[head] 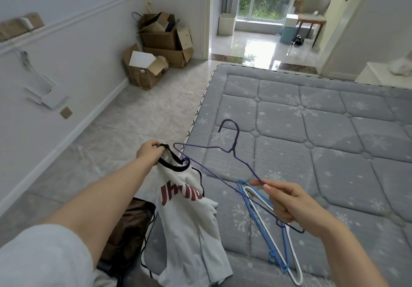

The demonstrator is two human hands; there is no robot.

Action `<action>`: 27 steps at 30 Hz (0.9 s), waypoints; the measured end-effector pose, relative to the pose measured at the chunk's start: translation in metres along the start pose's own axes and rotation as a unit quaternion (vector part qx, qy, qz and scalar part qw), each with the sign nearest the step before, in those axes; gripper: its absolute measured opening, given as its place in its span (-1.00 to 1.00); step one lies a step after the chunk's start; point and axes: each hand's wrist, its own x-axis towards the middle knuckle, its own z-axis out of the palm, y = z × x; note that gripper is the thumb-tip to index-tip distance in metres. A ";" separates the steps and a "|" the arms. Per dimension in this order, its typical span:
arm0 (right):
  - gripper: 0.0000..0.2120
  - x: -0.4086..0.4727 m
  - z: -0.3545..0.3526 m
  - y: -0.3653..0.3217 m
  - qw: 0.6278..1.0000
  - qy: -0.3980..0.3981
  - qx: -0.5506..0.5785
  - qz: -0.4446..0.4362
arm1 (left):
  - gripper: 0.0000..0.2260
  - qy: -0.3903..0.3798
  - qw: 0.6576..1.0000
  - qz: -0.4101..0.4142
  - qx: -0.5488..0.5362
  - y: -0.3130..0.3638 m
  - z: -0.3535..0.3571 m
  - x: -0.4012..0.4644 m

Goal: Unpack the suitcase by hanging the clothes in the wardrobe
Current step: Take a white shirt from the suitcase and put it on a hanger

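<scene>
My left hand [149,153] grips the dark-trimmed collar of a white shirt [189,215] with red letters, which hangs down over the bed's edge. My right hand [287,202] pinches one arm of a purple wire hanger [231,150], held level above the mattress with its far tip touching the shirt's neck opening. Below the shirt, the open dark suitcase [129,226] lies on the floor, partly hidden by my left arm. No wardrobe is in view.
Blue hangers [256,211] and a white hanger [292,264] lie on the grey quilted mattress [323,130]. Cardboard boxes [160,46] are stacked in the far corner. A doorway [256,48] beyond leads to a room with a chair [312,12].
</scene>
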 end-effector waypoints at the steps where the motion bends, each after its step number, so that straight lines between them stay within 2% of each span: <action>1: -0.70 0.001 0.001 0.001 1.000 -0.001 0.004 0.001 | -0.95 -0.004 1.000 -0.001 -0.006 0.000 0.002 0.001; 9: -0.75 0.009 0.004 0.012 0.999 0.000 -0.035 0.002 | -0.93 -0.033 0.998 0.036 0.032 0.007 0.006 -0.002; 15: -0.74 0.023 0.015 0.019 0.999 0.029 -0.020 -0.023 | -0.88 -0.065 0.985 0.119 0.105 0.030 0.020 -0.024; 20: -0.74 0.042 0.029 0.031 0.997 0.063 -0.025 -0.046 | -0.89 -0.113 0.969 0.196 0.101 0.063 0.033 -0.055; 23: -0.75 0.050 0.035 0.035 0.998 0.056 -0.008 -0.037 | -0.87 -0.172 0.962 0.191 0.087 0.075 0.032 -0.065; 25: -0.75 0.052 0.033 0.036 0.997 0.063 0.027 -0.039 | -0.80 -0.243 0.941 0.210 0.110 0.077 0.022 -0.064; 27: -0.75 0.052 0.025 0.039 0.995 0.062 0.067 -0.035 | -0.63 -0.250 0.901 0.294 0.197 0.074 0.011 -0.059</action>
